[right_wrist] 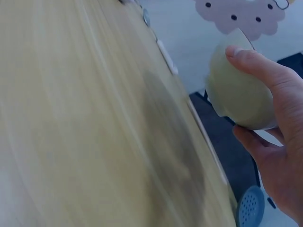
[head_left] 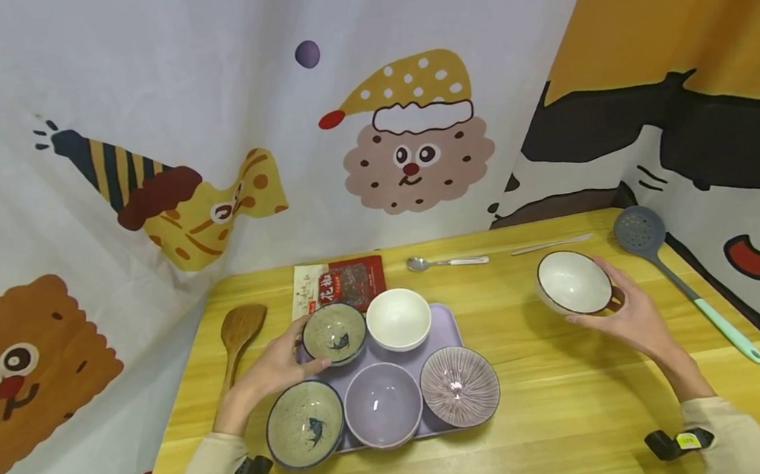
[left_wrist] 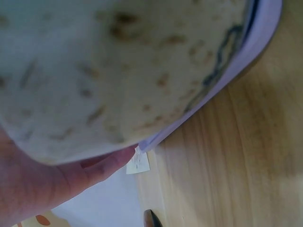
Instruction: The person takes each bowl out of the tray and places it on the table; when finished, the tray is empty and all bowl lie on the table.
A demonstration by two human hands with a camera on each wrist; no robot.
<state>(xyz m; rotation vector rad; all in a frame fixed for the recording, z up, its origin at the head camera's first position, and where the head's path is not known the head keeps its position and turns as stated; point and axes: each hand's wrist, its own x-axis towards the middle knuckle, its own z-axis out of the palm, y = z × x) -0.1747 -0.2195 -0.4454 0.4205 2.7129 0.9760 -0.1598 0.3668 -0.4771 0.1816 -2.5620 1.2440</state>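
Observation:
My left hand [head_left: 275, 367] grips a small speckled bowl [head_left: 331, 331] with a blue fish inside, thumb and fingers round its left side, at the far left of the purple tray [head_left: 446, 319]. In the left wrist view, the speckled outside of a bowl [left_wrist: 104, 80] fills the upper left. Off to the right, my right hand [head_left: 637, 321] holds a white bowl [head_left: 574, 281] with a brown rim, raised above the table and tilted. Its pale underside [right_wrist: 241, 90] shows in the right wrist view between thumb and fingers, with a shadow on the wood.
Also on the tray are a white bowl [head_left: 398, 319], a purple bowl [head_left: 384, 406], a striped bowl [head_left: 460, 387] and a larger fish bowl [head_left: 305, 424]. Around it lie a wooden spatula [head_left: 243, 327], spice packets [head_left: 350, 284], a spoon [head_left: 445, 262], a knife [head_left: 551, 243] and a slotted skimmer [head_left: 641, 231].

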